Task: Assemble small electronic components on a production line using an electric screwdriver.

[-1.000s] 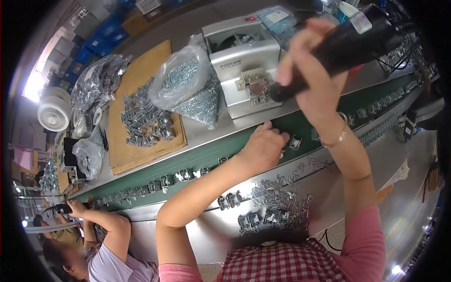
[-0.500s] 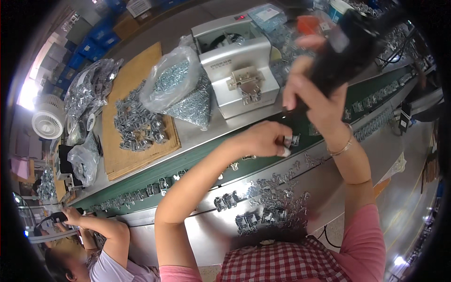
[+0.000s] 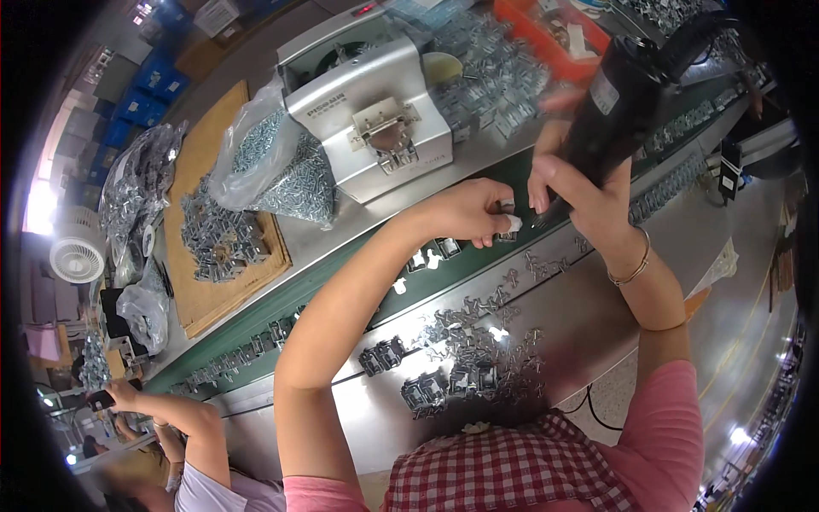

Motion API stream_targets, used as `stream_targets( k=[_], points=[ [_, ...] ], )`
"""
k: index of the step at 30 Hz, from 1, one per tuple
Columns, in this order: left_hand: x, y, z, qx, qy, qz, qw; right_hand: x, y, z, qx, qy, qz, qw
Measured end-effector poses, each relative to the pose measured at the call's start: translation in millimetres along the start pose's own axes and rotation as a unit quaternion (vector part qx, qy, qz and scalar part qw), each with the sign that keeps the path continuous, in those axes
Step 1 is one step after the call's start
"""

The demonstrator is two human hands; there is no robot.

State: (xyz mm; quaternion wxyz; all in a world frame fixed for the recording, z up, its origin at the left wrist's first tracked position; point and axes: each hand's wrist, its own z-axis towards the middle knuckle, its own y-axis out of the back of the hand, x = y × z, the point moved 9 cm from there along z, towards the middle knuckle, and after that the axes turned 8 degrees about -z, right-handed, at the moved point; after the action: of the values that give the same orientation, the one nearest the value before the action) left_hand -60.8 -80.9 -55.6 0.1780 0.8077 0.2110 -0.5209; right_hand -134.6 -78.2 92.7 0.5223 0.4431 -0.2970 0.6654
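Observation:
My right hand is wrapped round a black electric screwdriver. The driver slants down to the left, and its tip is just right of my left fingers. With thumb and fingers pinched, my left hand holds a small metal bracket on the green conveyor belt. White covers wrap some of those fingertips, and they partly hide the bracket. Left of this hand, a few similar brackets sit on the belt.
Behind the belt stand a silver screw feeder, a plastic bag of screws and cardboard bearing metal brackets. An orange-red bin is at the back. Loose small metal pieces cover part of the near ledge. A co-worker's arm reaches in at lower left.
My view has shifted, so the feeder and bag appear farther left. The screwdriver has come away from beside the feeder, its tip now close to the bracket in my left hand.

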Motion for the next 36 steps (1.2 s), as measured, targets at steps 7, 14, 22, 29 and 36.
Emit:
stream_targets(
  k=[7,14,22,29,36],
  points=[
    [1.2,7.4,-0.5,-0.043,-0.007,0.089,0.995,3.9,-14.1,-6.4,0.039,0.016,0.001,0.999],
    [-18.8,-3.1,-8.8,0.058,0.078,0.184,0.978,7.4,-19.7,-9.7,0.043,0.064,-0.019,0.997],
    [-21.8,-1.2,0.5,0.08,0.063,0.153,0.983,-8.5,-17.0,-11.5,0.046,0.049,-0.003,0.998],
    [1.1,6.2,23.3,0.081,-0.002,0.24,0.967,2.8,-36.0,-36.5,0.106,0.135,-0.142,0.975],
    [-41.7,28.8,-11.5,-0.172,-0.055,0.196,0.964,14.6,-26.9,-43.1,0.132,0.189,-0.11,0.967]
  ],
)
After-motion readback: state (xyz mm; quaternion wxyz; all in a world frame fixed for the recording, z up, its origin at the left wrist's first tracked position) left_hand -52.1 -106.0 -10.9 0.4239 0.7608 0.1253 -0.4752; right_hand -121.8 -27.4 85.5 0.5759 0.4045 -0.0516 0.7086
